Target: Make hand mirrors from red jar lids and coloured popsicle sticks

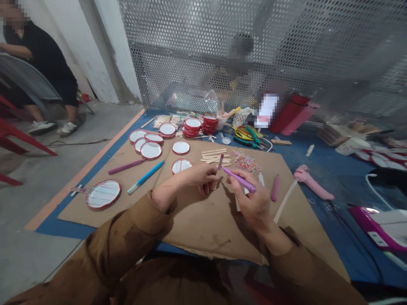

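Observation:
My left hand (199, 178) is closed around a flat wooden craft stick (220, 161), holding it upright over the brown cardboard sheet (203, 220). My right hand (251, 199) grips a purple marker pen (239, 179), and its tip meets the stick. Both hands hover just above the cardboard near its middle. A small pile of bare wooden sticks (216, 156) lies just beyond my hands. Beside it sits a heap of coloured rubber bands (245, 161).
Several round red-rimmed lids (151, 150) lie on the cardboard to the left, with more stacked (192, 127) further back. A lid wrapped in bands (103, 194), a blue marker (145, 177), a purple marker (126, 166), a pink glue gun (310, 181) and pliers (249, 136) lie around. A person (41, 72) sits far left.

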A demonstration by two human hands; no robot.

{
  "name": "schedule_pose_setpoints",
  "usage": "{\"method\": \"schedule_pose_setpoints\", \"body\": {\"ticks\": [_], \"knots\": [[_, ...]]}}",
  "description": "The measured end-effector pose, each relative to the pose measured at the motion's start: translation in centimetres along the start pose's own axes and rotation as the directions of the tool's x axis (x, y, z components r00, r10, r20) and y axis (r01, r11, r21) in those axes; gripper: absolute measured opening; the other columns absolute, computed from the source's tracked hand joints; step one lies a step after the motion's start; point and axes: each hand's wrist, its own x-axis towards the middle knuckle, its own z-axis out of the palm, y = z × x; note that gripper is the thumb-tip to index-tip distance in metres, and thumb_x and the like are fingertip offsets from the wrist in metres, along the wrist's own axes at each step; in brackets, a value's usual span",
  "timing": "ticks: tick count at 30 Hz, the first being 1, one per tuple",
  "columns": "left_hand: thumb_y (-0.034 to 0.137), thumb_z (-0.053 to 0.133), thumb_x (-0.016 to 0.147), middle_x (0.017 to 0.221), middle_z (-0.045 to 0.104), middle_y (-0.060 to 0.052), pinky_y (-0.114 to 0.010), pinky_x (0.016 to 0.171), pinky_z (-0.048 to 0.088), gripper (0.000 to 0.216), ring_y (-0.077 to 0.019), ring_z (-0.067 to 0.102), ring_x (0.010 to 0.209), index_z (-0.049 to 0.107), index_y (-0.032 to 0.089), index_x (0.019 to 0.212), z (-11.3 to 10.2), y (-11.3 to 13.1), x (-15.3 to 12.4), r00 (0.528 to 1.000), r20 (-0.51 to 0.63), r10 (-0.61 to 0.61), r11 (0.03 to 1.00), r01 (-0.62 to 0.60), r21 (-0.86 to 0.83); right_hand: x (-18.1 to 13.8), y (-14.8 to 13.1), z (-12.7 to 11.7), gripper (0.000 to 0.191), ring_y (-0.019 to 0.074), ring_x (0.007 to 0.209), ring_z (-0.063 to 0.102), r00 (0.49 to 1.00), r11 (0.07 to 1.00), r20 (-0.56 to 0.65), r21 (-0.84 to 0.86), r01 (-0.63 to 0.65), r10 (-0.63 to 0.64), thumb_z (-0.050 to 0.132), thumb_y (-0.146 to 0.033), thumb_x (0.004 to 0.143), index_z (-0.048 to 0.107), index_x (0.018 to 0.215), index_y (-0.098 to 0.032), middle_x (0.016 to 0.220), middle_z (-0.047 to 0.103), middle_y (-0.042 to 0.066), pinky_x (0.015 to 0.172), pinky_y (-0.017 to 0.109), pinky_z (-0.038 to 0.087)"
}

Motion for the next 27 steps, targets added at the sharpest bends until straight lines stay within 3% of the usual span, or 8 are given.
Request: {"method": "schedule_pose_setpoints", "body": {"ticks": [20,27], "knots": [[0.023,0.053,0.091,0.052,0.059,0.002,-0.02,0.045,0.048,0.018,-0.0122,0.06,0.046,0.055,0.016,0.074,-0.11,-0.21,0.16,1.0,-0.005,-0.013,1.0,0.013,0.005,0.19,-0.2,-0.03,0.02,0.0197,0.083,0.071,0.999,0.999,0.032,0.022,0.035,-0.035,0.054,-0.031,0.093,0.067,0.103,-0.02,0.091,0.075,0.006,0.079,0.033,0.055],[0.018,0.049,0.092,0.052,0.058,0.003,-0.018,0.046,0.049,0.02,-0.0102,0.06,0.046,0.055,0.015,0.074,-0.12,0.29,-0.13,1.0,0.012,-0.023,0.999,0.022,0.028,0.12,-0.35,-0.07,0.018,0.0198,0.083,0.07,1.0,0.999,-0.013,0.035,0.025,-0.025,0.056,-0.03,0.092,0.067,0.102,-0.02,0.091,0.074,0.006,0.079,0.032,0.054]]}}
